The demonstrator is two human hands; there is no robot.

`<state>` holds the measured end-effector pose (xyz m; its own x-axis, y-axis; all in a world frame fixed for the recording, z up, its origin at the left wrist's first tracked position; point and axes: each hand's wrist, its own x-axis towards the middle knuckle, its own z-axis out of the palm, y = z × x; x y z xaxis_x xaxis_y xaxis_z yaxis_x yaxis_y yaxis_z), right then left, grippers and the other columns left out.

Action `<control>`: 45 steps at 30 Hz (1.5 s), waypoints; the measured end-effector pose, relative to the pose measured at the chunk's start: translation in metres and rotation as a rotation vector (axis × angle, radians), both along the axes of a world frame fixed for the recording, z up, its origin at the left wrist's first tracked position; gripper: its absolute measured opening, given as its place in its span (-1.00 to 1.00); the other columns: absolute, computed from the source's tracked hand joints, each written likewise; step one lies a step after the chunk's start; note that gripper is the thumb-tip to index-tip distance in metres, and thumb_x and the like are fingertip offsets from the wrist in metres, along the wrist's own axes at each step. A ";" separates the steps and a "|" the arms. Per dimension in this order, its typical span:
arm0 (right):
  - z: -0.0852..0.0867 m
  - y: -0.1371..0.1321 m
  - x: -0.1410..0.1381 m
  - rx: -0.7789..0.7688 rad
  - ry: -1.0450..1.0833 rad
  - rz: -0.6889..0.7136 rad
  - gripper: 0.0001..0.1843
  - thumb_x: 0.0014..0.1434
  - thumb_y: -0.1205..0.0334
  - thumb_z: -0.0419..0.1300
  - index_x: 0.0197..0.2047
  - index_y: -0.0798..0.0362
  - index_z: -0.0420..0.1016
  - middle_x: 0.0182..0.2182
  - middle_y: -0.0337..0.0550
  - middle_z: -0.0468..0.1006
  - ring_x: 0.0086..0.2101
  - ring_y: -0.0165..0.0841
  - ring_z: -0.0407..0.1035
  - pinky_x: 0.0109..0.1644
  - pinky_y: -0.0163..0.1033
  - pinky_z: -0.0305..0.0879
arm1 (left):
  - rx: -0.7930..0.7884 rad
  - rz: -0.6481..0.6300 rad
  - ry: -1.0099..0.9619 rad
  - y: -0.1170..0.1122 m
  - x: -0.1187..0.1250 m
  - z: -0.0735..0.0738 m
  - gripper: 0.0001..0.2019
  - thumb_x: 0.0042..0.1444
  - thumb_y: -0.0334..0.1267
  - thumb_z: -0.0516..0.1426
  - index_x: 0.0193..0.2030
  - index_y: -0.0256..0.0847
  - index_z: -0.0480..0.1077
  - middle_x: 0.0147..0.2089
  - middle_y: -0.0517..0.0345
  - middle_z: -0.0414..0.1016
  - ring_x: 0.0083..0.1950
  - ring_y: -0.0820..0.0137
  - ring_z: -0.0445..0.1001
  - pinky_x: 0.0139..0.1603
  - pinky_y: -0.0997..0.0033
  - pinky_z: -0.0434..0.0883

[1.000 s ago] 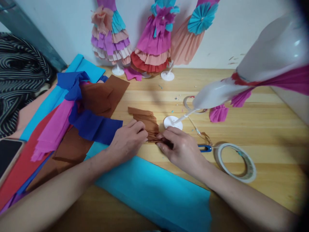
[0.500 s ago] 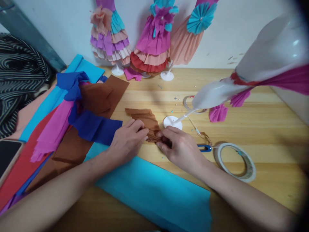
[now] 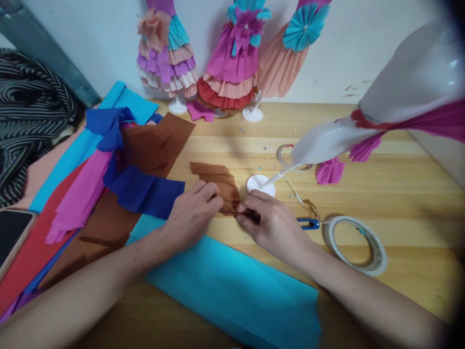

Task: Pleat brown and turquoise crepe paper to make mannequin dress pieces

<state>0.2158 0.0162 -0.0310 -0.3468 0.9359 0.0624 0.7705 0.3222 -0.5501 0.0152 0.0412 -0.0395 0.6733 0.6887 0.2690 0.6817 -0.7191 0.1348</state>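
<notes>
We saw the wooden table (image 3: 410,194) filling most of the view, with the turquoise sheet (image 3: 236,286) lying across its near side. The white mannequin form (image 3: 395,82) leaned over the right side. We found the right hand (image 3: 274,220) and the left hand (image 3: 194,211) facing each other, a little apart, with the tape roll (image 3: 378,259) lying flat well to the right. The pleated brown strip (image 3: 221,179) lay between the hands, its looser end fanning toward the far left (the left fingers hid part of it from us). The right thumb and forefinger pinched its near right corner, and the left ones were closed on its near edge. Smallest, the blue handle (image 3: 308,223) lay just right of the right hand.
</notes>
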 end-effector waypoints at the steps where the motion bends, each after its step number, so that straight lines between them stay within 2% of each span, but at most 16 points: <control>1: 0.000 0.000 0.000 0.000 0.007 -0.002 -0.92 0.07 0.40 0.14 -0.40 0.06 0.42 -0.41 -0.15 0.43 -0.44 -0.35 0.34 -0.39 -0.30 0.20 | 0.003 -0.008 0.000 0.000 -0.001 -0.001 -0.81 0.20 -0.47 0.02 -0.41 -0.22 0.34 -0.23 0.14 0.40 -0.18 0.34 0.30 -0.35 0.40 0.26; 6: -0.004 0.001 0.001 0.005 0.020 -0.029 -0.86 0.05 0.38 0.17 -0.26 0.08 0.41 -0.40 -0.16 0.45 -0.44 -0.34 0.35 -0.40 -0.29 0.20 | 0.001 -0.031 -0.007 0.004 -0.002 -0.002 -0.78 0.24 -0.42 -0.01 -0.41 -0.21 0.35 -0.27 0.15 0.40 -0.23 0.35 0.28 -0.36 0.40 0.25; 9: -0.004 0.002 0.001 0.002 -0.003 -0.018 -0.91 0.06 0.38 0.16 -0.30 0.07 0.42 -0.39 -0.14 0.46 -0.44 -0.35 0.34 -0.40 -0.29 0.19 | -0.045 -0.026 -0.033 0.005 -0.002 0.000 -0.78 0.25 -0.39 0.00 -0.41 -0.22 0.37 -0.29 0.15 0.42 -0.23 0.36 0.30 -0.34 0.41 0.27; 14: -0.003 0.004 0.000 -0.050 -0.012 -0.027 -0.91 0.07 0.37 0.17 -0.30 0.06 0.43 -0.36 -0.15 0.49 -0.45 -0.36 0.33 -0.41 -0.31 0.16 | -0.135 0.021 -0.152 0.011 -0.005 0.003 -0.91 0.19 -0.37 0.09 -0.28 -0.23 0.43 -0.23 0.11 0.46 -0.17 0.33 0.37 -0.20 0.37 0.34; 17: -0.002 0.004 0.000 -0.061 -0.016 -0.031 -0.88 0.05 0.38 0.18 -0.27 0.06 0.42 -0.38 -0.17 0.48 -0.44 -0.36 0.33 -0.40 -0.31 0.16 | -0.167 -0.002 -0.209 0.015 -0.009 0.005 -0.92 0.18 -0.34 0.11 -0.29 -0.22 0.45 -0.22 0.12 0.46 -0.19 0.36 0.39 -0.20 0.40 0.35; 22: 0.000 0.003 0.000 -0.059 -0.006 -0.017 -0.88 0.06 0.40 0.17 -0.27 0.08 0.40 -0.38 -0.17 0.47 -0.44 -0.37 0.33 -0.40 -0.31 0.15 | -0.079 -0.057 -0.077 0.017 -0.011 0.005 -0.81 0.24 -0.35 0.03 -0.34 -0.20 0.44 -0.25 0.13 0.43 -0.20 0.36 0.34 -0.27 0.43 0.31; 28: 0.001 0.002 0.000 -0.065 -0.020 0.023 -0.93 0.12 0.40 0.12 -0.35 0.07 0.41 -0.38 -0.14 0.45 -0.41 -0.35 0.34 -0.36 -0.29 0.17 | -0.054 -0.036 -0.009 0.017 -0.011 0.002 -0.78 0.26 -0.35 -0.01 -0.36 -0.21 0.41 -0.25 0.13 0.42 -0.21 0.36 0.32 -0.32 0.42 0.29; 34: -0.001 0.001 0.001 -0.064 -0.025 0.011 -0.94 0.11 0.39 0.13 -0.36 0.08 0.40 -0.38 -0.13 0.45 -0.42 -0.35 0.34 -0.36 -0.28 0.17 | -0.093 0.018 0.034 0.018 -0.010 0.003 -0.83 0.24 -0.34 0.02 -0.36 -0.23 0.36 -0.23 0.10 0.42 -0.15 0.32 0.35 -0.26 0.41 0.33; 39: -0.001 0.001 0.002 -0.072 -0.008 0.013 -0.94 0.10 0.39 0.13 -0.38 0.06 0.40 -0.39 -0.16 0.46 -0.43 -0.37 0.33 -0.37 -0.30 0.16 | -0.115 0.012 0.058 0.015 -0.010 0.008 -0.82 0.22 -0.37 0.01 -0.40 -0.23 0.35 -0.30 0.12 0.40 -0.21 0.33 0.34 -0.28 0.40 0.32; 45: -0.001 0.003 0.001 -0.084 -0.011 -0.027 -0.84 0.04 0.38 0.17 -0.24 0.08 0.40 -0.44 -0.21 0.45 -0.46 -0.37 0.32 -0.40 -0.30 0.15 | -0.212 0.052 -0.054 0.017 -0.009 0.006 -0.82 0.18 -0.40 0.03 -0.43 -0.23 0.33 -0.33 0.15 0.39 -0.24 0.37 0.36 -0.27 0.41 0.30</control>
<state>0.2170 0.0189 -0.0325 -0.3219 0.9465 -0.0206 0.7842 0.2544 -0.5660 0.0067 0.0577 -0.0332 0.6238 0.7672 0.1493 0.7051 -0.6348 0.3161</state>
